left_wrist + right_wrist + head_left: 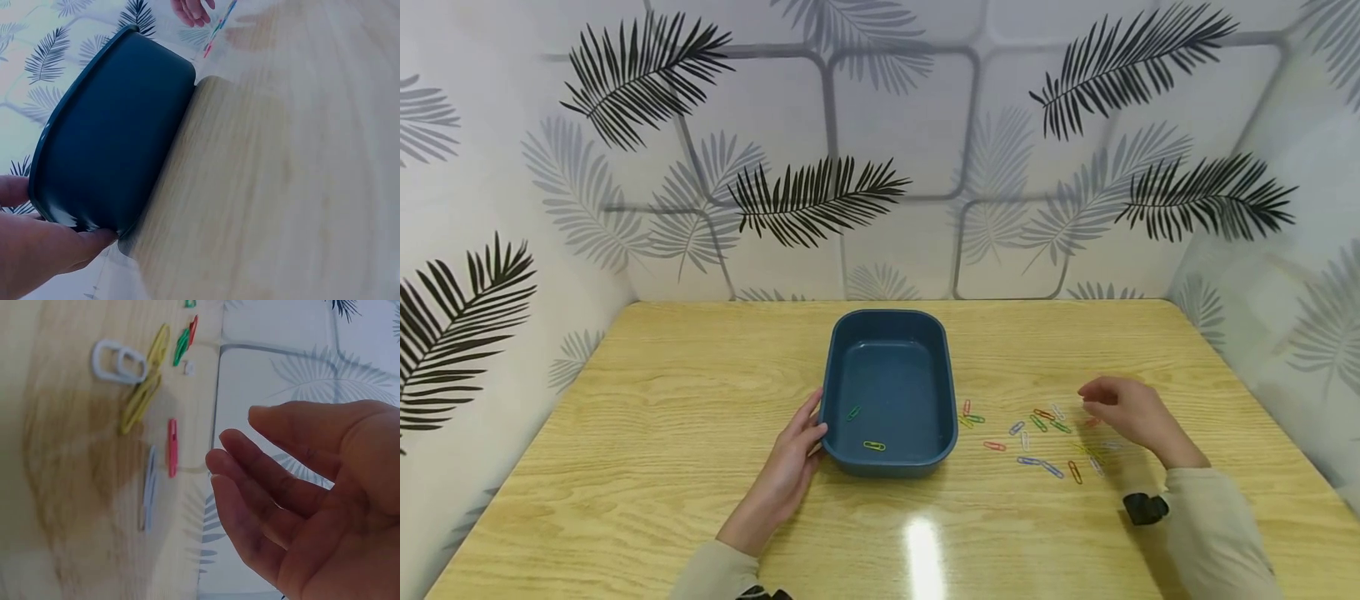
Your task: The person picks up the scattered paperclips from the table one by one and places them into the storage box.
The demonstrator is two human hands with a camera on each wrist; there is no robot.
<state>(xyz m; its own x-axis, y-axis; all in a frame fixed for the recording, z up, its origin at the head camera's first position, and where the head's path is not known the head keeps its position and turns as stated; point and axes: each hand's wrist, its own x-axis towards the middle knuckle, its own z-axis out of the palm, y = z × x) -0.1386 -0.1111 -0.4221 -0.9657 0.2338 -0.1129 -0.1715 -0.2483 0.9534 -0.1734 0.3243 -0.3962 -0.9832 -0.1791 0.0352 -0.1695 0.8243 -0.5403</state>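
On table (pixel 700 358): rounded dark-blue bin (pixel 895 387), multicoloured paperclips (pixel 1052 470).

smooth plastic-looking bin (pixel 887 470), wood-grain table (pixel 700 375) (glossy where light hits).

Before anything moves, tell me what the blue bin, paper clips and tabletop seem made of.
The blue bin looks like satin plastic, given its rounded, moulded corners. Paper clips look like bent wire, perhaps plastic-coated, being evenly coloured. The tabletop: glossy wood or laminate, by its grain and glare.
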